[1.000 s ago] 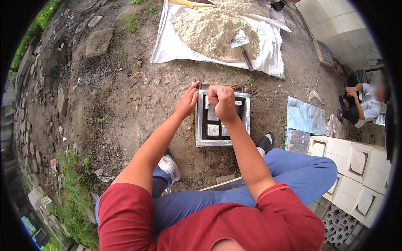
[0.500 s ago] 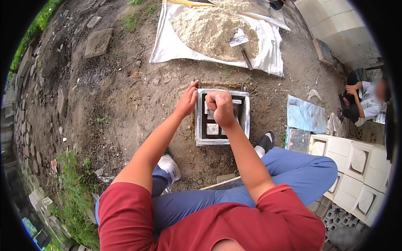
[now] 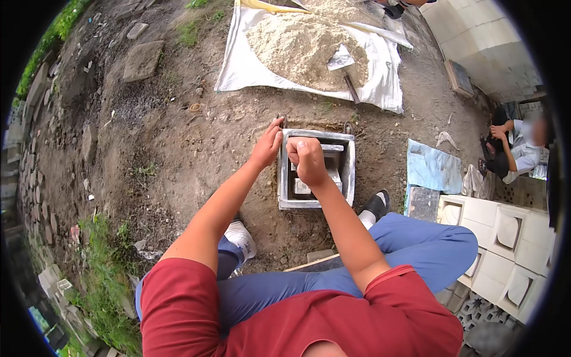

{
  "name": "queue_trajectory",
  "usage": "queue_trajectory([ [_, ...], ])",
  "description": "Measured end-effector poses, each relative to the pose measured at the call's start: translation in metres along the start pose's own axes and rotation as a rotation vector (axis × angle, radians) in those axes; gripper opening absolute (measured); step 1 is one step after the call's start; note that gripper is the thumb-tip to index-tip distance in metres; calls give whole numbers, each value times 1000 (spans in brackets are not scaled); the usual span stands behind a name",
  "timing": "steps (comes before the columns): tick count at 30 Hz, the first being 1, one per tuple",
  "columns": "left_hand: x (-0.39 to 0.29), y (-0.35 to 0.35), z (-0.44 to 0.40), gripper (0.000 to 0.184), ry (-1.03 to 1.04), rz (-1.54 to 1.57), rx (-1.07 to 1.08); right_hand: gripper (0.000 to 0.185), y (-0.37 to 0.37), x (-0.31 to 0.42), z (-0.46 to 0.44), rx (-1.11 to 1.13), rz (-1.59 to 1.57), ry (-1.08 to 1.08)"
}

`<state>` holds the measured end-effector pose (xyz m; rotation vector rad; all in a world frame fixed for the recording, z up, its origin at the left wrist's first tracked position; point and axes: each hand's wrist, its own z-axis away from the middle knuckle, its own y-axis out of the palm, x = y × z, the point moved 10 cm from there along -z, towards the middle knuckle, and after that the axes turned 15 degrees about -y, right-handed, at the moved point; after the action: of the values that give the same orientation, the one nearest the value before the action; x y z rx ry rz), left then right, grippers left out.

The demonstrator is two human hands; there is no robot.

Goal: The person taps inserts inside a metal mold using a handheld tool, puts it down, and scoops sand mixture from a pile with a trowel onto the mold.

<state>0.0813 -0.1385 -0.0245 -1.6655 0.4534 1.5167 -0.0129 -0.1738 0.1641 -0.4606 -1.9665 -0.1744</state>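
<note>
A square metal block mould (image 3: 350, 172) with inner cores and bars stands on the soil in front of me, its worn rim pale grey. My left hand (image 3: 267, 144) lies with fingers stretched along the outside of its left wall, near the far left corner. Over the left part of the mould is my right hand (image 3: 307, 160), closed in a fist, with nothing seen sticking out of it. It hides part of the inner bars. Whether the fist touches the metal I cannot tell.
Beyond the mould, a white sheet (image 3: 238, 71) bears a heap of pale sandy mix (image 3: 291, 47) and a trowel (image 3: 341, 58). Cast pale blocks (image 3: 493, 232) stand at right, beside a blue sheet (image 3: 434, 166). A seated person (image 3: 517, 143) is farther right.
My right fist has shifted slightly left and toward me over the mould, uncovering more of the inner bars on the right. My left hand stays at the left wall.
</note>
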Motion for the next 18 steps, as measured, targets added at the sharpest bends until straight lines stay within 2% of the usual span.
queue_trajectory([
  [2,0,0,0,28,15,-23,-36,46,-3,-36,23,2,-37,33],
  [5,1,1,1,29,-49,4,27,45,-3,-36,22,9,-72,15],
  [9,1,1,0,30,-41,8,11,45,-5,-25,20,-52,-116,98],
  [14,-1,0,-1,29,-4,16,2,46,-2,3,15,-36,-97,83],
  [18,-1,2,1,29,-18,-6,10,51,1,-28,48,-40,-141,39],
])
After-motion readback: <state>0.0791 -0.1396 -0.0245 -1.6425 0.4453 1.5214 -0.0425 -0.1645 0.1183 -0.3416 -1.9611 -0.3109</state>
